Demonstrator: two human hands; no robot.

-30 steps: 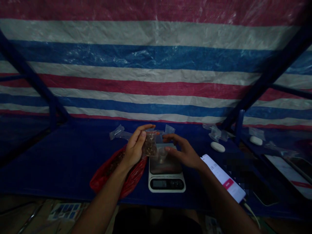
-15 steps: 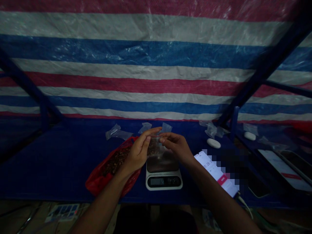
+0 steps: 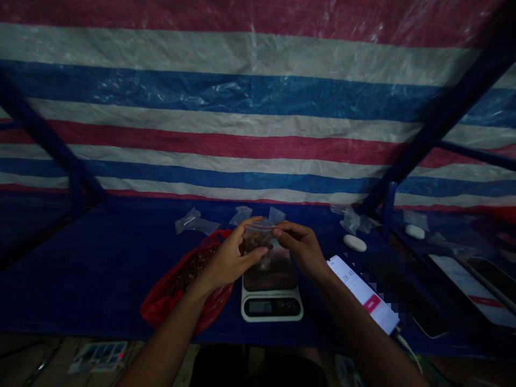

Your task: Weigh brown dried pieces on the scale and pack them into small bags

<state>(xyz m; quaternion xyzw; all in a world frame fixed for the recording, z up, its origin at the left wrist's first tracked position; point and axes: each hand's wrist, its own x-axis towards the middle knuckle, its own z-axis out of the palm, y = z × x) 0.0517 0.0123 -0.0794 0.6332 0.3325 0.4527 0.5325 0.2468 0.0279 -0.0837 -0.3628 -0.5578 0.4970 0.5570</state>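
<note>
Both forearms reach in from the bottom of the view, and the hands meet above a digital kitchen scale (image 3: 271,307). The left hand (image 3: 229,262) holds a small clear zip bag (image 3: 258,234) from the side, its fingers (image 3: 253,257) curled closed against the plastic. The right hand (image 3: 300,248) pinches the bag's top corner, with its thumb and fingers (image 3: 284,230) pressed together on it. Neither hand is open, and both have hold of the bag. Dark brown pieces (image 3: 253,244) sit low inside it. The bag appears to be held up over the scale's pan, not resting on it. The work in hand looks to be at the bag's top edge.

The scale's display is lit, but its digits are too small to read. To its left, a red plastic bag (image 3: 181,287) holding similar brown pieces lies on the blue-covered bench (image 3: 100,269). To its right lies a phone (image 3: 365,294) with a white screen.

Farther off lie loose clear plastic bags (image 3: 187,221) and a white oval object (image 3: 355,243). Behind them hangs a striped tarpaulin (image 3: 258,91), crossed by dark blue frame bars (image 3: 435,118).
</note>
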